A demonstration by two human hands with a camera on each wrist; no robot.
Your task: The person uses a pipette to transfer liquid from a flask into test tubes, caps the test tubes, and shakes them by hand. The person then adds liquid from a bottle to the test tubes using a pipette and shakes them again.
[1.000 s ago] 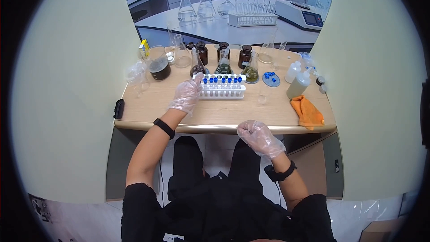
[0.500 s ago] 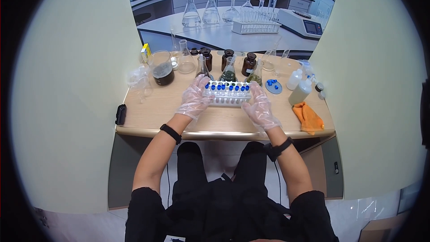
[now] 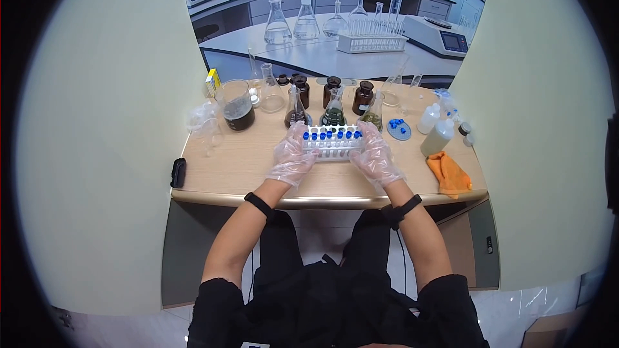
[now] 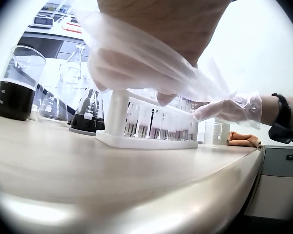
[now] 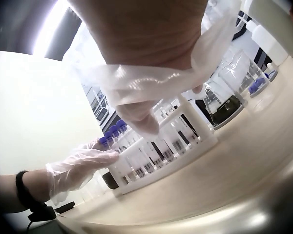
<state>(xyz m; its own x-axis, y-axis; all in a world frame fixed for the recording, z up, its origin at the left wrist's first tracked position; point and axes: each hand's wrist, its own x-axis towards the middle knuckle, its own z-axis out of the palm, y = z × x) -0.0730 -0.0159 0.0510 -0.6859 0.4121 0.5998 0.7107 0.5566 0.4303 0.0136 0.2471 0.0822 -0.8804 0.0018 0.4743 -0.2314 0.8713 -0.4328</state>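
Note:
A white test tube rack point(image 3: 332, 144) stands at the middle of the table, holding a row of clear tubes with blue caps point(image 3: 329, 135). My gloved left hand point(image 3: 293, 160) grips its left end, the thumb along the near side. At the opposite end my right hand point(image 3: 375, 158), also in a thin clear glove, holds the rack in the same way. In the left wrist view the rack's base point(image 4: 151, 143) is down at the tabletop. A little dark or purplish liquid shows low in the tubes.
Just behind the rack are three conical flasks with dark and greenish contents, among them a middle one point(image 3: 333, 116). Brown bottles point(image 3: 363, 98) stand farther back. A beaker of dark liquid point(image 3: 238, 115) is left; a dish of blue caps point(image 3: 398, 130), squeeze bottles and an orange cloth point(image 3: 449, 174) are right.
My right hand has come up from the table's front edge to the rack's right end and now holds it. The left hand has stayed at the left end, its thumb now along the near side.

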